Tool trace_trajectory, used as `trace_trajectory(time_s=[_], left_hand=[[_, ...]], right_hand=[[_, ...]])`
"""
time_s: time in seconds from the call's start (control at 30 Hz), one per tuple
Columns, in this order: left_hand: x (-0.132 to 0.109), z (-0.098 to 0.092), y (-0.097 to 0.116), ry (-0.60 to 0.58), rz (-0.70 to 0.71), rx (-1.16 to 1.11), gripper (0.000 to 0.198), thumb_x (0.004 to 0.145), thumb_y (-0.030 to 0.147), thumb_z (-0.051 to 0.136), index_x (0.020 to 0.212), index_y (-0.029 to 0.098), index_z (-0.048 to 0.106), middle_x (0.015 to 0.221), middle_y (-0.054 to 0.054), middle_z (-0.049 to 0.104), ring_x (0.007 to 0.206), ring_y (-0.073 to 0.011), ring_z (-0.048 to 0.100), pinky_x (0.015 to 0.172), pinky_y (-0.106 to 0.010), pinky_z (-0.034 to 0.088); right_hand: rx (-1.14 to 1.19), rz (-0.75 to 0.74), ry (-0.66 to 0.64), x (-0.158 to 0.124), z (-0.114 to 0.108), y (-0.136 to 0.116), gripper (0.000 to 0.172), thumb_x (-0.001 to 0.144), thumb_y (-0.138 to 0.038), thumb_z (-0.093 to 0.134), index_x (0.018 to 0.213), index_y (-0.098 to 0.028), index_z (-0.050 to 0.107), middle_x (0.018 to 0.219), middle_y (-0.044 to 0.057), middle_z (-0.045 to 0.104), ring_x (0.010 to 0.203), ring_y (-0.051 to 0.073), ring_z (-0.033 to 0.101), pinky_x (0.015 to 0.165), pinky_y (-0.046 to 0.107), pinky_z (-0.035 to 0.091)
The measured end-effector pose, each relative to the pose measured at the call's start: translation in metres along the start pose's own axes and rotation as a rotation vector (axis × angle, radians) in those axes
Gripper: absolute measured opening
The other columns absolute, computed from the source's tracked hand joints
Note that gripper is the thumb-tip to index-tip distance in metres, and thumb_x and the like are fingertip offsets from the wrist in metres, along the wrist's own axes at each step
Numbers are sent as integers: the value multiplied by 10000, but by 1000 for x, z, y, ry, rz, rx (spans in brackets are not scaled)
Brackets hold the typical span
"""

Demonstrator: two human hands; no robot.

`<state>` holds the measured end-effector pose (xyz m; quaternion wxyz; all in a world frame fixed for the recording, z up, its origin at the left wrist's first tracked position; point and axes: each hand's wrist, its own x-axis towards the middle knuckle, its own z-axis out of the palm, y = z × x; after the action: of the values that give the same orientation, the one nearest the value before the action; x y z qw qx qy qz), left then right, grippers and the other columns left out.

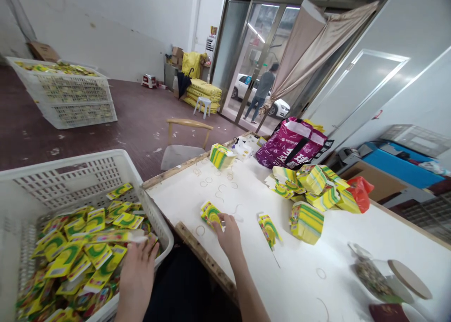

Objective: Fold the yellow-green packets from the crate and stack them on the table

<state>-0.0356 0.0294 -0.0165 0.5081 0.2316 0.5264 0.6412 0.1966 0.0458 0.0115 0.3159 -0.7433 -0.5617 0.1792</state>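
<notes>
The bare left hand, blurred, bends its fingers; the bare right hand, forearm extended, curls inward.

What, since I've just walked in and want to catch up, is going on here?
A person's left hand is over the yellow packets in a white basket, at a long packet; blur hides whether it is gripped. Their right hand is at one end of a small yellow box on a white table. Farther right lie another yellow carton and striped bundles, near a purple bag.
</notes>
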Motion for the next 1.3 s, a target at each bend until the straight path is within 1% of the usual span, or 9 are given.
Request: trace_trajectory(time_s=[0.13, 0.23, 0.4, 0.53, 0.63, 0.77, 1.0, 1.2, 1.3], left_hand=[[-2, -4, -8, -14, -264, -235, 632, 598, 550, 851, 1084, 267, 562, 1080, -41, 688, 1008, -246, 678, 847, -373, 588], [-11, -1, -10, -67, -336, -226, 749, 544, 455, 905, 1187, 258, 576, 1115, -43, 700, 951, -217, 687, 758, -306, 584], [-20, 8, -6, -134, -351, -125, 708, 561, 455, 905, 1168, 214, 631, 1097, -60, 719, 807, -157, 683, 673, -240, 556], [-21, 9, -6, -163, -367, -112, 721, 520, 464, 924, 1133, 203, 649, 1042, -55, 730, 752, -142, 675, 643, -225, 543], [-22, 7, -6, -165, -392, -91, 709, 496, 460, 925, 1100, 192, 668, 1001, -59, 735, 718, -144, 671, 624, -230, 538], [-23, 4, -6, -170, -395, -50, 651, 500, 446, 910, 1052, 182, 688, 967, -66, 734, 694, -157, 671, 606, -239, 531], [-26, 7, -2, -166, -381, -52, 628, 507, 438, 905, 1034, 171, 693, 927, -63, 732, 687, -157, 665, 611, -243, 528], [-40, 9, 6, -185, -305, -66, 571, 559, 454, 893, 1014, 169, 699, 915, -49, 714, 699, -124, 640, 640, -221, 509], [-41, 6, 5, -185, -319, -74, 548, 576, 438, 893, 1010, 170, 694, 900, -37, 708, 700, -106, 631, 654, -207, 495]], right_hand=[[-195, 111, 39, 23, 3, 7, 121, 795, -159, 664, 914, -143, 680, 1053, 199, 647, 1067, 351, 589, 920, 460, 445], [-272, 126, 15, 24, 8, 11, 69, 828, -129, 617, 863, -149, 673, 1027, 179, 654, 1034, 320, 602, 907, 412, 443], [-328, 101, -13, 17, 9, 10, 205, 854, -230, 674, 1042, -152, 653, 1095, 136, 647, 1053, 276, 596, 916, 352, 443], [-382, 114, -33, 15, 13, 3, 127, 823, -227, 716, 932, -182, 670, 1088, 117, 641, 1067, 285, 591, 861, 351, 452], [-419, 132, -23, 15, 15, -1, 193, 819, -219, 721, 1000, -180, 663, 1115, 125, 634, 1069, 288, 593, 829, 355, 459], [-472, 111, 16, 13, 13, -3, 365, 818, -247, 741, 1148, -135, 633, 1226, 179, 593, 1151, 318, 555, 959, 408, 416], [-514, 103, 4, 14, 15, -7, 144, 812, -212, 743, 932, -158, 684, 1054, 148, 663, 1035, 305, 597, 856, 388, 409], [-449, 74, -22, 9, 5, 1, 163, 916, -266, 626, 1049, -175, 648, 1114, 127, 640, 1068, 259, 570, 898, 362, 388], [-393, 65, -9, 12, -8, 10, 165, 954, -198, 531, 1082, -168, 631, 1146, 121, 616, 1126, 238, 540, 957, 346, 375]])
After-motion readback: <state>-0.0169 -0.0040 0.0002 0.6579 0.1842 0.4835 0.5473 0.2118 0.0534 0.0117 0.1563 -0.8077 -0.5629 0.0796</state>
